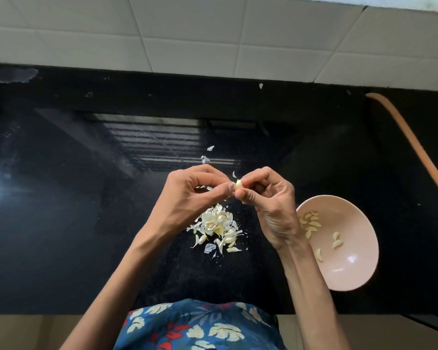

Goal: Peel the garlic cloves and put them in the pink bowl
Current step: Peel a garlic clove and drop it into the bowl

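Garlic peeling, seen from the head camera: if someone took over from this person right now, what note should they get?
Left hand: pinches the garlic clove at its fingertips.
Right hand: pinches the same clove from the other side, held above the black counter.
Pink bowl: on the counter, to the right of the right wrist.
Done: several peeled cloves lie in the bowl.
Left: finish skinning the held clove and drop it in the bowl. Then check the pile of skins under the hands, which seems to hold a few unpeeled cloves.
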`<state>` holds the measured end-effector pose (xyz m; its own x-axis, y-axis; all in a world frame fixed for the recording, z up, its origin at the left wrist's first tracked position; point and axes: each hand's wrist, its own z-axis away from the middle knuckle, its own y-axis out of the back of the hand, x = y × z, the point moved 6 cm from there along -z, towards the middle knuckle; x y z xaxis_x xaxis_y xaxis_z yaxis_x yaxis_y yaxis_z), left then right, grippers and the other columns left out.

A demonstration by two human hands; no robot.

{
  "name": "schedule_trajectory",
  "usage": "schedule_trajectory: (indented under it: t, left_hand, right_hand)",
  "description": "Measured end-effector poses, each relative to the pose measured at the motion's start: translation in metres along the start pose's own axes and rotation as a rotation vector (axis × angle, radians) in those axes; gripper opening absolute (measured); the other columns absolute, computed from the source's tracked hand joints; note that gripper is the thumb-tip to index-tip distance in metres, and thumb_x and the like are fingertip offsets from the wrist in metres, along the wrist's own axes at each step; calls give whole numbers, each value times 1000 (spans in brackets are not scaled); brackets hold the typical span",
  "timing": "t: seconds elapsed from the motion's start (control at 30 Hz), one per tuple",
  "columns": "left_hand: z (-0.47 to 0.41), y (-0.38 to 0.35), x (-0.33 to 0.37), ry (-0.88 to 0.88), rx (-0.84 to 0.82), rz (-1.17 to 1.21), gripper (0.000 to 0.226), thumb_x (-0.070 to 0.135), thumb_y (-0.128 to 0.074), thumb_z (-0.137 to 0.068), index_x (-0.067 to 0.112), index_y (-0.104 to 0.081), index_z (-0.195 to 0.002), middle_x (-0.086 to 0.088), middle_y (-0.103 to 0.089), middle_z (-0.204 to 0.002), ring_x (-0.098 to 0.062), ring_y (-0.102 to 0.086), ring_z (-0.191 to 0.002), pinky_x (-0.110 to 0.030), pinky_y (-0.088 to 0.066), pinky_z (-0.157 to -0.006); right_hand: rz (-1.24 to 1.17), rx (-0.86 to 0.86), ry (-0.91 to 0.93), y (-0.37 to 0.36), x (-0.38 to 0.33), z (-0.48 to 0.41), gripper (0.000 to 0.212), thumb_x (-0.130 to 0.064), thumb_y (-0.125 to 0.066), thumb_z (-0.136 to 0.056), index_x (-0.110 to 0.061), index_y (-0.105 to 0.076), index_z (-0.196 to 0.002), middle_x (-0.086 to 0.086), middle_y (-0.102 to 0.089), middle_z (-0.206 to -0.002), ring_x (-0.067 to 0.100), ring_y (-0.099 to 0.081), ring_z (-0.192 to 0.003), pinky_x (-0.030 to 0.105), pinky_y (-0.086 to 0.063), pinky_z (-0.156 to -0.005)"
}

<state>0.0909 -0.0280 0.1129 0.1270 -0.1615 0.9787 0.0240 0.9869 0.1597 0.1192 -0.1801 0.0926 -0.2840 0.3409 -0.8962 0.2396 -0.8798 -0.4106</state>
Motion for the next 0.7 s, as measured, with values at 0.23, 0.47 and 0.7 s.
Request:
schedule_trajectory:
  t: [0.23, 0.47, 0.7]
  left_hand:
    - [0, 2, -4, -35, 24, -22, 20, 35, -73, -82, 16, -80, -83, 3, -72, -88, -15, -70, -81, -37, -60, -70]
    - [1, 5, -4, -110, 121, -95, 30, 42, -69, -81, 14, -79, -79, 11, -72, -85, -6, -69, -75, -25, -57, -64]
    - [2, 4, -10, -51, 147, -53, 22, 37, -73, -82, 16, -79, -81, 8, -73, -87, -14, -71, -81, -34, -61, -69]
  right_hand:
    - [-12, 6, -4, -1, 0, 1, 17, 2, -75, -65, -2, -65, -78, 2, -72, -73, 11, -70, -71, 18, -53, -63]
    - [2, 29, -16, -1, 8, 1, 12, -7, -78, -72, -9, -72, -82, 8, -73, -82, 15, -66, -74, 21, -51, -62]
    - [30, 53, -2, 0, 5, 2, 11, -6, -75, -75, -5, -70, -85, 4, -73, -82, 13, -66, -74, 21, -52, -63]
